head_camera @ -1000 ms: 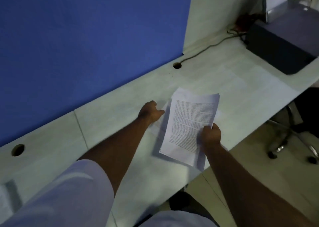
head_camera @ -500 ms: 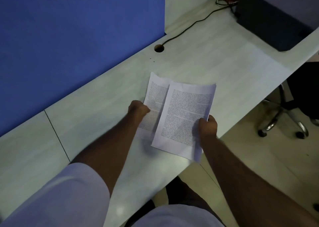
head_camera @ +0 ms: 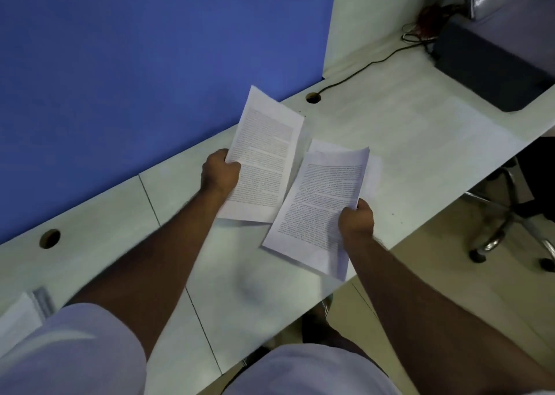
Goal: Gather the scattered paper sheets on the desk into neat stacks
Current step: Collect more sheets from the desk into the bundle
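Observation:
Two lots of printed paper are held above the pale desk (head_camera: 420,142). My left hand (head_camera: 220,172) grips the left edge of one printed sheet (head_camera: 265,157), lifted and tilted up toward the blue partition. My right hand (head_camera: 356,221) pinches the right edge of a small bundle of printed sheets (head_camera: 318,208), whose lower corner hangs past the desk's front edge. A blank white sheet (head_camera: 322,146) peeks out behind the bundle's top. The two lots overlap slightly at their inner edges.
A blue partition (head_camera: 150,64) backs the desk. Two cable holes (head_camera: 313,97) (head_camera: 49,238) sit along it, and a black cable (head_camera: 360,67) runs to a dark box (head_camera: 492,73) at far right. Another paper stack (head_camera: 21,313) lies at the lower left. An office chair base (head_camera: 504,223) stands on the floor.
My left hand has lifted its sheet off the desk and raised it toward the partition, apart from the bundle in my right hand. The view has shifted.

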